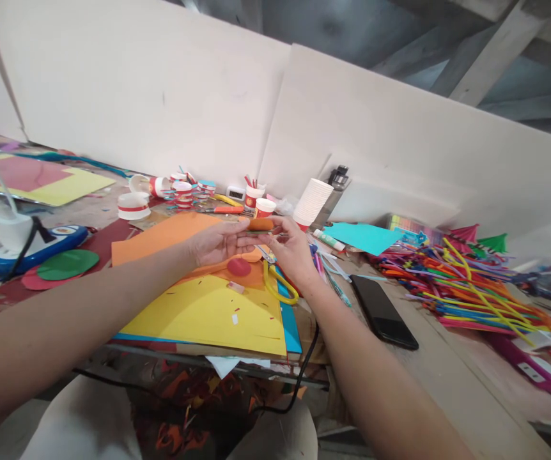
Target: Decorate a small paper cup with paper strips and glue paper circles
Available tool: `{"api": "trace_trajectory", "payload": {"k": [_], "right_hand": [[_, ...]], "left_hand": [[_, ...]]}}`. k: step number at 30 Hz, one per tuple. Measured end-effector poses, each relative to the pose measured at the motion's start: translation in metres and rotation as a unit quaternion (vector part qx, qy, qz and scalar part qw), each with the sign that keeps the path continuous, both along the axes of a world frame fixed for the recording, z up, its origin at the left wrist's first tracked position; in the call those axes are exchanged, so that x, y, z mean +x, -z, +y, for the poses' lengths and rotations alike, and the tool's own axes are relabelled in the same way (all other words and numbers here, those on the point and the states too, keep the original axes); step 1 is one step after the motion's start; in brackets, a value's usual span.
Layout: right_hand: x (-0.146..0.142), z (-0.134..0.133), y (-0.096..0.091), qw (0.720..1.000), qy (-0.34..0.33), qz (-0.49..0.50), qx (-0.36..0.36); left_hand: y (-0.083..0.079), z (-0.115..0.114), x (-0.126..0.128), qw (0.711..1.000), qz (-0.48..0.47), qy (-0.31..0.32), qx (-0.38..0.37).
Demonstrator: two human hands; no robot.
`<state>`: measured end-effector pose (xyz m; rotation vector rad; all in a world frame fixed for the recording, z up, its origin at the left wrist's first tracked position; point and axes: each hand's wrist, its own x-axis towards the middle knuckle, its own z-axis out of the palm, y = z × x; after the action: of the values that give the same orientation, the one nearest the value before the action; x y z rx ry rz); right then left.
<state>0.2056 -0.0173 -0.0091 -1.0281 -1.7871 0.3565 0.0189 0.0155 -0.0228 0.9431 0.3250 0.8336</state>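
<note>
My left hand (218,243) and my right hand (293,248) meet over the paper stack. Between their fingertips is a small flat orange piece (260,224), probably paper, seen nearly edge-on. Both hands are closed on it, the left from below and the side, the right with thumb and fingers. Under my right hand lie scissors with yellow handles (279,286), their blades partly hidden. Beneath are orange paper (160,236) and yellow paper (199,322). A red paper circle (239,267) rests on the sheets, with small paper scraps around it.
Behind stand a stack of white paper cups (312,203) and several red-and-white cut cups (182,195). At right are a black phone (383,312) and a heap of coloured pipe cleaners (467,287). A blue power strip (40,252) and green paper circle (68,264) lie left.
</note>
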Motion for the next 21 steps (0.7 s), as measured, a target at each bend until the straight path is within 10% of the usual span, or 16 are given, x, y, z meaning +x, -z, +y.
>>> {"api": "trace_trajectory", "payload": {"k": [12,21], "right_hand": [[-0.006,-0.002,0.0,0.992,0.009,0.112,-0.051],[-0.012,-0.009,-0.004,0.971,-0.029,0.193,-0.137]], "left_hand": [[0.0,-0.007,0.004,0.996,0.058,0.006,0.063],[-0.008,-0.019,0.008,0.919,0.182,-0.231,0.264]]}}
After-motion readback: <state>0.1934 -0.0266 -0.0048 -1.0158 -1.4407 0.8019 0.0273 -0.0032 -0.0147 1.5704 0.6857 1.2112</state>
